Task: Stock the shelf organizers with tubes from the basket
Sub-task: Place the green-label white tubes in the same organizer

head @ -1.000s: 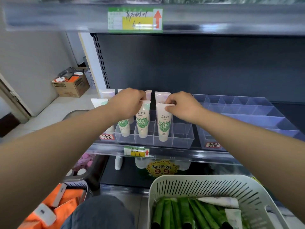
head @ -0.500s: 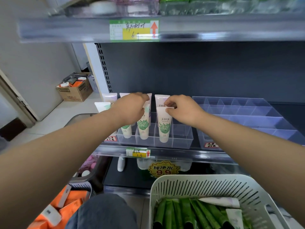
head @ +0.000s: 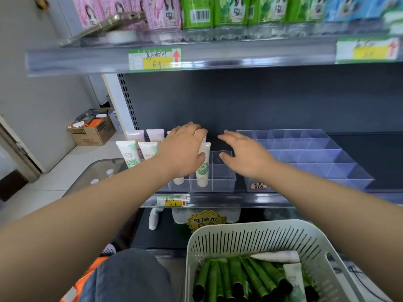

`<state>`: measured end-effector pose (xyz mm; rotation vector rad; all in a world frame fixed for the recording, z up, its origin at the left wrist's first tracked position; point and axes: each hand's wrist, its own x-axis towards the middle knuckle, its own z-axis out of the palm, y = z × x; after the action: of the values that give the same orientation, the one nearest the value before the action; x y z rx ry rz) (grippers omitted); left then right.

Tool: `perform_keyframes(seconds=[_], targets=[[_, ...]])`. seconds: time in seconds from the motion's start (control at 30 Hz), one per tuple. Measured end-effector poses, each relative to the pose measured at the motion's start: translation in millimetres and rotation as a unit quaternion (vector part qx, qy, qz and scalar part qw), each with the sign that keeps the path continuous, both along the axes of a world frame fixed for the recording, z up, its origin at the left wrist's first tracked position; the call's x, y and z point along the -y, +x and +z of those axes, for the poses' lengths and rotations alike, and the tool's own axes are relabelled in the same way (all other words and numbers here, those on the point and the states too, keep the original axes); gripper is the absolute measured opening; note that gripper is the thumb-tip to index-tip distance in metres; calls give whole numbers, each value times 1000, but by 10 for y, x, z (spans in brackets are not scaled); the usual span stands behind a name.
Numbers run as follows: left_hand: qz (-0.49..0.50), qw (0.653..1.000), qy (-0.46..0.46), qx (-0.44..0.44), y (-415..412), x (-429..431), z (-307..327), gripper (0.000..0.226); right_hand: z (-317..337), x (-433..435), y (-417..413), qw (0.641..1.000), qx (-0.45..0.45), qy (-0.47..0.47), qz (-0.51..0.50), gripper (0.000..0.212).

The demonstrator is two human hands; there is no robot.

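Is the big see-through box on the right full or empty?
Empty: the right organizer shows only bare compartments, with nothing inside them.

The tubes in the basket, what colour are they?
The tubes in the basket are mostly dark green with black caps, plus some whitish ones; head view, lower right.

A shop; price tags (head: 154, 59) on shelving (head: 196, 62); stocked bottles (head: 197, 16).

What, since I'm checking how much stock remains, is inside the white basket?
Green tubes lie packed side by side in the basket, with two white tubes among them. Anything beneath them is covered, and the near end is out of frame.
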<state>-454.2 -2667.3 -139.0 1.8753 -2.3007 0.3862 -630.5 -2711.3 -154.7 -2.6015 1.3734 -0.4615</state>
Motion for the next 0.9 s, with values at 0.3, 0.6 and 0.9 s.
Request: perform_keyframes(seconds=[0.3, 0.6, 0.9], targets=[[-20, 999, 29, -4, -590, -286, -232, 64, -265, -335, -574, 999, -48, -13, -16, 60], [-71, 995, 57, -35, -1235, -498, -688, 60, -693, -744, -1208, 996, -77, 34, -39, 62], [-98, 981, 146, -79, -1725, -561, -1383, 60, -1233, -890, -1658, 984, -82, 133, -81, 58]])
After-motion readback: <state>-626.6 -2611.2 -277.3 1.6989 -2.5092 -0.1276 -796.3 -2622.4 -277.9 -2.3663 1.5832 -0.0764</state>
